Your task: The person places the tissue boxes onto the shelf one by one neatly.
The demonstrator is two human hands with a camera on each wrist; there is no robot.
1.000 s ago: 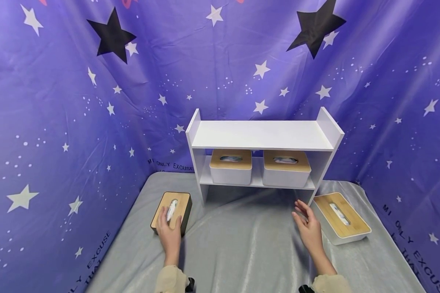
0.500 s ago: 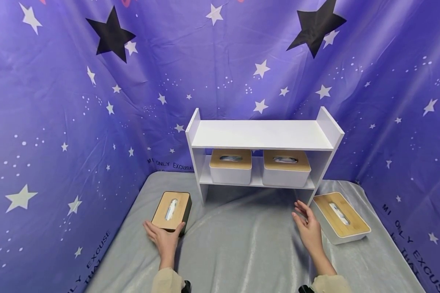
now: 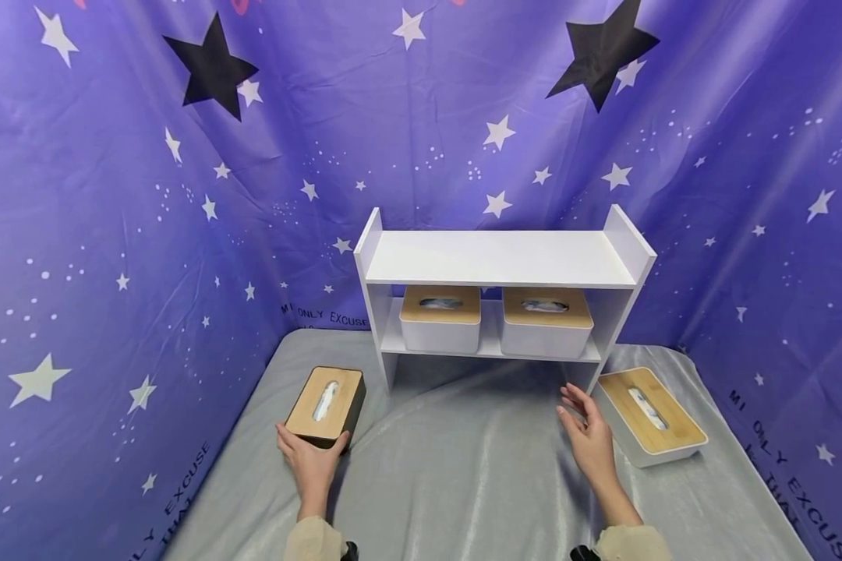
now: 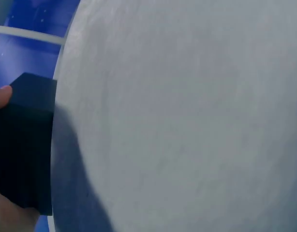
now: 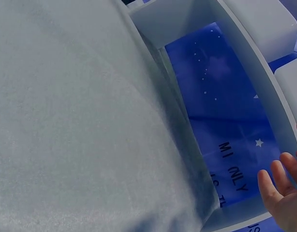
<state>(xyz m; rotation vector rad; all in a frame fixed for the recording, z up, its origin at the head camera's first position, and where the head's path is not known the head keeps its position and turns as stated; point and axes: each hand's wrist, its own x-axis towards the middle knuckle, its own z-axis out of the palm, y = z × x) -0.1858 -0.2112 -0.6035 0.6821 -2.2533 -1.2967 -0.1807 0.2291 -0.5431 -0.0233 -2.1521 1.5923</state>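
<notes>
Now, left hand (image 3: 311, 461) gripping the dark tissue box's (image 3: 325, 403) near end, right hand (image 3: 589, 442) raised, fingers loosely spread, holding nothing.

Four rectangular tissue boxes w/ bamboo-wood lids are sitting in view: three white ones (image 3: 440, 320) (image 3: 546, 323) (image 3: 649, 417) and one dark-bodied one (image 3: 324, 403). One white two-tier wooden shelf unit (image 3: 501, 261) is standing on one grey cloth-covered table (image 3: 456, 467). Two bare hands are showing, left (image 3: 309, 463) and right (image 3: 589, 440).
</notes>
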